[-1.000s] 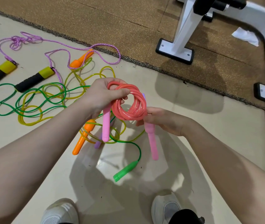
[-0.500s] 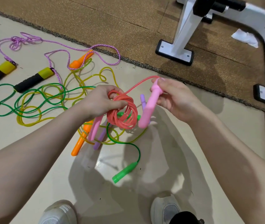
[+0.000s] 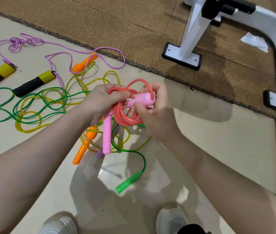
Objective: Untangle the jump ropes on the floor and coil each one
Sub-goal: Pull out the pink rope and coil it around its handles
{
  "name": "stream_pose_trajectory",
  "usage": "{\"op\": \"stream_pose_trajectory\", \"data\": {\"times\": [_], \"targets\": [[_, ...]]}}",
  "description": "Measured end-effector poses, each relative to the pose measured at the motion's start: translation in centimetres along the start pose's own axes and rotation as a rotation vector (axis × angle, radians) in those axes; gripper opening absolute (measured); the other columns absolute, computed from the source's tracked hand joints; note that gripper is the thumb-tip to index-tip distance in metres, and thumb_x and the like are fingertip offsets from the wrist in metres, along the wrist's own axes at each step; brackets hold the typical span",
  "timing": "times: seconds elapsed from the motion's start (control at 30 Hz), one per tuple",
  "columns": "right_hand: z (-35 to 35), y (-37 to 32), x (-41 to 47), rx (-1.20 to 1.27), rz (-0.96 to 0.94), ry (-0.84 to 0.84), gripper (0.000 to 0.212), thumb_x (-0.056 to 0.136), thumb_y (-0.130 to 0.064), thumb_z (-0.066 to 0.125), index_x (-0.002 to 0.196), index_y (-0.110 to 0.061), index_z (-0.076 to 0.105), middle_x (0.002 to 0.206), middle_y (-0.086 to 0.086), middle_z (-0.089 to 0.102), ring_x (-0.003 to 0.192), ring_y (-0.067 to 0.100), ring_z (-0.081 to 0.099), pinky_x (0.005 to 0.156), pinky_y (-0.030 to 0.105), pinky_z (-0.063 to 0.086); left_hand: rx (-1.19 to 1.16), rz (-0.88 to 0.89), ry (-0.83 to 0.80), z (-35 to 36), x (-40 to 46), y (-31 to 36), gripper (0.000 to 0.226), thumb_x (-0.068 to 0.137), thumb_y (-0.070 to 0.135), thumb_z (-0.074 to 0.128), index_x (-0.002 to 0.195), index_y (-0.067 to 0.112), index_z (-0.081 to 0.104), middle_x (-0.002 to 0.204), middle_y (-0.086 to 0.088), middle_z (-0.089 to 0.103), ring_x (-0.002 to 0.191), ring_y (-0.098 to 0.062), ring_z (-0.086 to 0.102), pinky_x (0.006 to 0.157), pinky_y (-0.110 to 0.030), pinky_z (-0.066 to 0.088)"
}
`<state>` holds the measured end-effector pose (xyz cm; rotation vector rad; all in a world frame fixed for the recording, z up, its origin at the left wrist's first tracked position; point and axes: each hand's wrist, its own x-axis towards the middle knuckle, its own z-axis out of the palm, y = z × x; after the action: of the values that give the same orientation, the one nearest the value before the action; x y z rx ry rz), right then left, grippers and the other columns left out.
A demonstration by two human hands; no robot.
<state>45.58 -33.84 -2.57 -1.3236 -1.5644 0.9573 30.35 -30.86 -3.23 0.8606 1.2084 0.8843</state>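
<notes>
Between your hands the red rope [image 3: 125, 115] is nearly coiled — left hand [image 3: 100, 102] grips it, right hand [image 3: 152, 107] pinches its pink handle [image 3: 140, 99] — green rope [image 3: 32, 102], yellow rope [image 3: 90, 81] and purple rope [image 3: 83, 49] remain tangled.

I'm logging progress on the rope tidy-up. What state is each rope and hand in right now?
Pink rope: coiled, held in both hands, one handle hanging down.
Left hand: grips the coil.
Right hand: holds the other pink handle at the coil.
Green rope: loose on floor, tangled with yellow rope.
Purple rope: loose on floor, uncoiled.
</notes>
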Motion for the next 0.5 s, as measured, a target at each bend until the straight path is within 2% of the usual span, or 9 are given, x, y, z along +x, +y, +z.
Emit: {"op": "stream_pose_trajectory", "data": {"times": [0.07,0.13,0.2,0.27,0.3,0.33,0.37,0.43,0.5], "targets": [[0.6,0.5,-0.7,-0.103,-0.114,-0.005,0.018,0.084,-0.022,0.052,0.099,-0.013,0.046,0.098,0.004,0.051,0.087,0.023,0.055,0.078,0.046,0.047,-0.021,0.013,-0.006,0.3,0.0,0.1,0.013,0.085,-0.001,0.059,0.082,0.010,0.065,0.062,0.003,0.068,0.053,-0.005,0.060,0.061,-0.018,0.053],[1.3,0.6,-1.1,-0.305,-0.228,-0.034,0.026,0.088,-0.026,0.041,0.098,-0.006,0.054,0.109,0.008,0.051,0.097,0.019,0.046,0.087,0.041,0.040,-0.045,0.009,0.000,0.8,0.0,0.0,0.011,0.085,0.000,0.060,0.082,0.010,0.065,0.061,0.002,0.065,0.054,-0.008,0.057,0.059,-0.020,0.051],[1.8,0.3,-1.2,-0.459,-0.215,0.024,0.034,0.087,-0.032,0.035,0.094,-0.011,0.061,0.125,0.007,0.050,0.109,0.019,0.038,0.090,0.033,0.030,-0.089,-0.003,-0.002,1.2,0.0,0.2,0.011,0.085,0.002,0.059,0.081,0.010,0.065,0.058,0.002,0.063,0.052,-0.007,0.055,0.056,-0.018,0.049],[1.7,0.4,-0.8,-0.455,-0.120,0.135,0.027,0.084,-0.035,0.041,0.090,-0.020,0.062,0.135,0.004,0.044,0.118,0.014,0.031,0.092,0.027,0.022,-0.109,0.012,-0.032,1.3,-0.2,0.5,0.013,0.087,0.001,0.056,0.081,0.010,0.064,0.056,0.004,0.062,0.049,-0.004,0.055,0.054,-0.015,0.049],[1.3,0.6,-0.5,-0.361,-0.062,0.170,0.017,0.081,-0.035,0.048,0.091,-0.025,0.058,0.137,0.004,0.040,0.121,0.012,0.031,0.097,0.025,0.022,-0.112,0.024,-0.048,1.2,-0.2,0.7,0.014,0.088,0.000,0.054,0.081,0.009,0.063,0.054,0.004,0.061,0.047,-0.004,0.054,0.052,-0.014,0.049],[0.7,0.7,0.0,-0.205,0.008,0.169,0.021,0.077,-0.033,0.058,0.096,-0.029,0.051,0.137,0.005,0.037,0.124,0.012,0.032,0.104,0.023,0.022,-0.116,0.033,-0.061,1.2,-0.3,0.9,0.015,0.088,0.000,0.053,0.080,0.009,0.062,0.052,0.004,0.060,0.045,-0.003,0.053,0.050,-0.014,0.048],[0.0,0.9,0.5,-0.001,0.104,0.129,0.041,0.072,-0.028,0.066,0.105,-0.031,0.043,0.137,0.006,0.035,0.125,0.013,0.035,0.109,0.028,0.025,-0.123,0.038,-0.072,1.1,-0.4,1.1,0.016,0.088,-0.001,0.052,0.080,0.009,0.061,0.051,0.004,0.059,0.044,-0.003,0.052,0.049,-0.014,0.047],[-1.8,1.0,1.4,0.380,0.332,-0.063,0.075,0.066,-0.018,0.071,0.125,-0.034,0.027,0.137,0.006,0.035,0.127,0.019,0.042,0.109,0.040,0.036,-0.146,0.036,-0.113,1.1,-0.6,1.5,0.011,0.086,0.000,0.055,0.083,0.008,0.062,0.051,0.004,0.059,0.044,-0.003,0.052,0.048,-0.013,0.047],[-3.3,0.6,1.7,0.502,0.434,-0.322,0.078,0.069,-0.010,0.065,0.135,-0.026,0.027,0.129,0.007,0.048,0.118,0.017,0.051,0.099,0.030,0.045,-0.155,0.040,-0.206,1.4,-0.9,2.0,0.009,0.078,0.003,0.062,0.086,0.007,0.062,0.053,0.003,0.060,0.046,-0.004,0.053,0.050,-0.013,0.048]]}}
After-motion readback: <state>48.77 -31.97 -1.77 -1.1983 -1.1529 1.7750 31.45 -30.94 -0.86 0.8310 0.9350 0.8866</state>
